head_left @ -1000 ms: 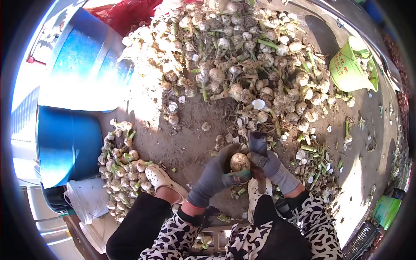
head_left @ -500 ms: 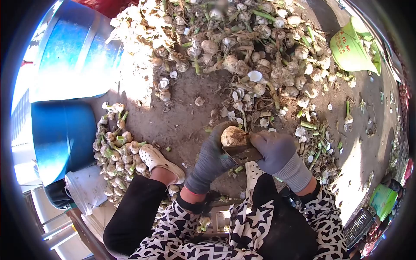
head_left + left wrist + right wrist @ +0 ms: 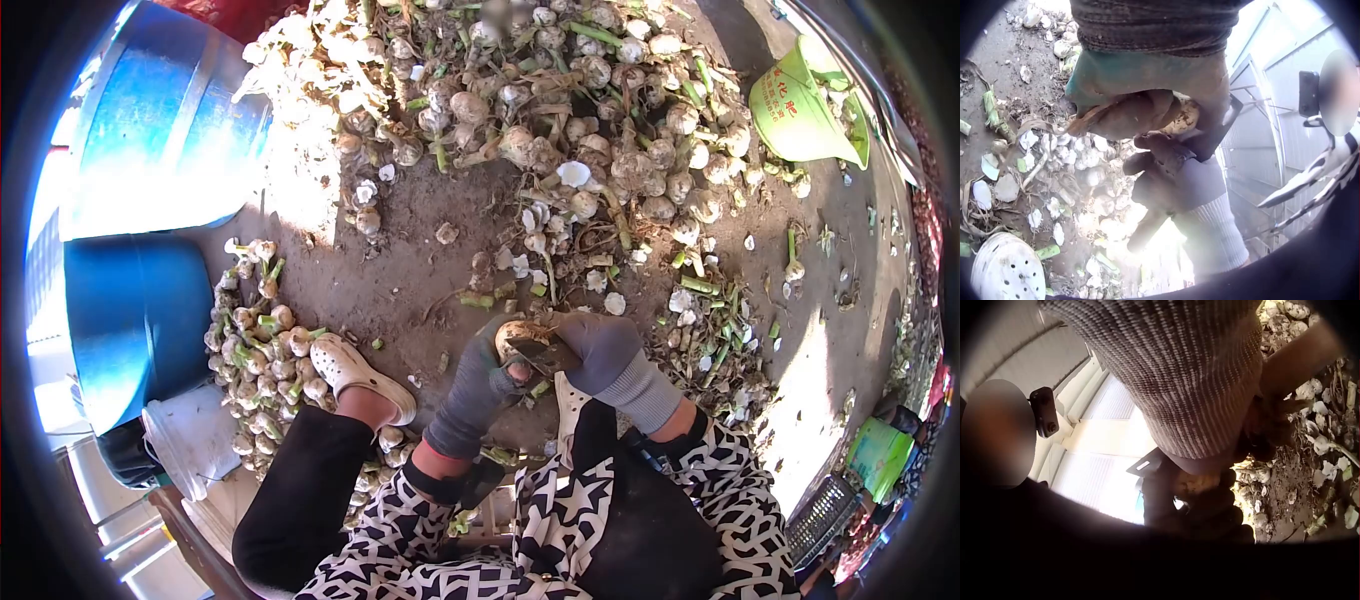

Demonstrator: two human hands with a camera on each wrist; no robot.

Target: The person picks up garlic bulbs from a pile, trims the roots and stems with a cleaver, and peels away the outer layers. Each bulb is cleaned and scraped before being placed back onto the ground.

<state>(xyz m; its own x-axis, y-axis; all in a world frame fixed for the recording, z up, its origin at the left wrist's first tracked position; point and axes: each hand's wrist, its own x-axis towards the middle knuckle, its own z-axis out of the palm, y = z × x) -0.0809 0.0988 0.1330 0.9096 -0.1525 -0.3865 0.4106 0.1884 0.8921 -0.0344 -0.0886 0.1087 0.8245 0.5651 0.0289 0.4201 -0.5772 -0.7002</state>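
In the head view, my gloved left hand (image 3: 475, 378) grips a garlic bulb (image 3: 513, 334) low in front of my knees. My right hand (image 3: 605, 352), also gloved, holds a broad-bladed knife by its handle. The dark flat blade (image 3: 546, 352) lies across the near side of the bulb, close to the left thumb. Seen from the left wrist, the bulb (image 3: 1185, 119) sits between the green-coated palm and the right hand's fingers, partly hidden. The right wrist view shows the blade's corner (image 3: 1146, 464) beyond the knitted cuff; the fingers there are in deep shadow.
A large heap of garlic (image 3: 560, 120) with stalks lies ahead. A smaller pile of trimmed bulbs (image 3: 262, 360) is by the left shoe (image 3: 360, 378). Cut stalks and peelings (image 3: 715, 330) lie to the right. Blue tubs (image 3: 140, 320) stand left, a yellow-green bucket (image 3: 800, 110) far right.
The right hand has brought the knife from upright beside the bulb to across it. The bulb has turned within the left hand's grip. The head view has shifted slightly.
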